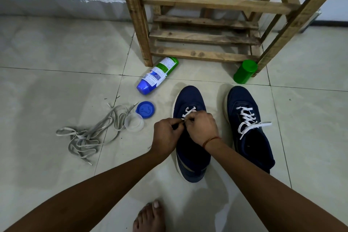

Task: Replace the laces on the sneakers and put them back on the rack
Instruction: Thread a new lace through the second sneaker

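Two navy sneakers stand side by side on the tiled floor, toes pointing at the wooden rack (203, 3). The left sneaker (190, 100) has a white lace (190, 110) threaded through its front eyelets. My left hand (166, 134) and my right hand (201, 127) meet over its tongue, both pinching that white lace. The right sneaker (244, 111) is laced in white with loose ends (252, 128) lying across its opening. A heap of old grey laces (88, 135) lies on the floor to the left.
A blue-and-green bottle (156, 75) lies on its side by the rack leg. A blue lid (145, 109) and a clear small cup (134, 122) sit near the grey laces. A green cap (244, 71) stands at the rack's right foot. My bare foot (149, 216) shows at the bottom.
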